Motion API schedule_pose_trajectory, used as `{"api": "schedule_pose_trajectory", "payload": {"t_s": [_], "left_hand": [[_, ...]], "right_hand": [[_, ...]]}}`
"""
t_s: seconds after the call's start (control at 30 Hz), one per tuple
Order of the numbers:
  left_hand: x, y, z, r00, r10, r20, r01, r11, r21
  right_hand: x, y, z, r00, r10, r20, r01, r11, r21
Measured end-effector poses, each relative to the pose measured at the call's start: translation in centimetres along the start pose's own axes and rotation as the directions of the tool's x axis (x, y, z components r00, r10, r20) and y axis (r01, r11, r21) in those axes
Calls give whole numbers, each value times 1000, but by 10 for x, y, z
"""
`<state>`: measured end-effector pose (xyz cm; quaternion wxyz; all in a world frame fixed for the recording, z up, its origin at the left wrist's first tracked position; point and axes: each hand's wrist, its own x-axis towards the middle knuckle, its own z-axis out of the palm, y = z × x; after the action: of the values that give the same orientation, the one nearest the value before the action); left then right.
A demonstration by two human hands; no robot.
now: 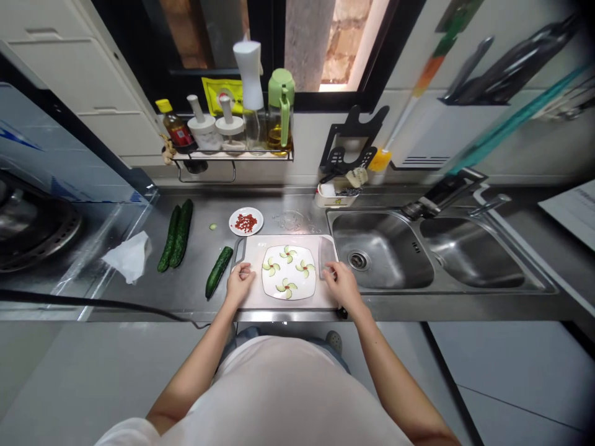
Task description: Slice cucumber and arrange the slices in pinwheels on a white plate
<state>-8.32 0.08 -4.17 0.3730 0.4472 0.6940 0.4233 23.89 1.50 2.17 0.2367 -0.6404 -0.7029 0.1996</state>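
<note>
A white squarish plate [289, 282] lies on a pale cutting board [253, 303]. On it, thin cucumber slices [287, 288] form several pinwheels with red bits at their centres. My left hand [240, 285] is at the board's left side, fingers loosely curled and apart, with nothing visible in them. My right hand [343, 286] is over the board's right side, fingers loosely bent, close to a broad knife blade [327, 249]. The knife's black handle end shows below that hand. Left of the board lies a cucumber [218, 272]. Behind the board, a small round dish [233, 222] holds chopped red pieces.
Two cucumbers [175, 238] and a crumpled white cloth or tissue [129, 257] lie to the left. A double sink [390, 248] adjoins the board on the right. A wall rack [232, 156] carries bottles and jars. A utensil box [335, 199] stands at the back.
</note>
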Motion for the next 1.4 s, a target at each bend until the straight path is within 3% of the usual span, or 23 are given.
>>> {"api": "schedule_pose_trajectory", "payload": {"t_s": [0.2,0.3,0.47,0.7,0.97,1.23,1.4], "left_hand": [[-15,-12,8,985,-100,143,122,980,-158],[-21,-12,14,973,-131,191,164,972,-169],[-26,-7,22,951,-173,254,227,953,-201],[-25,2,26,914,-256,315,343,902,-263],[-28,17,24,907,-271,322,371,875,-311],[-48,51,-1,890,-190,415,370,834,-410],[-60,72,-15,883,-153,444,373,804,-464]], "right_hand": [[-24,-3,24,953,264,149,-278,957,80],[-27,-6,37,925,323,198,-342,937,70],[-24,-12,45,897,349,271,-372,927,38],[-20,-16,50,883,386,268,-394,919,-25],[-21,-13,57,882,405,243,-462,844,273],[-25,-31,27,912,316,263,-411,689,597],[-30,-48,6,922,275,273,-387,612,690]]}}
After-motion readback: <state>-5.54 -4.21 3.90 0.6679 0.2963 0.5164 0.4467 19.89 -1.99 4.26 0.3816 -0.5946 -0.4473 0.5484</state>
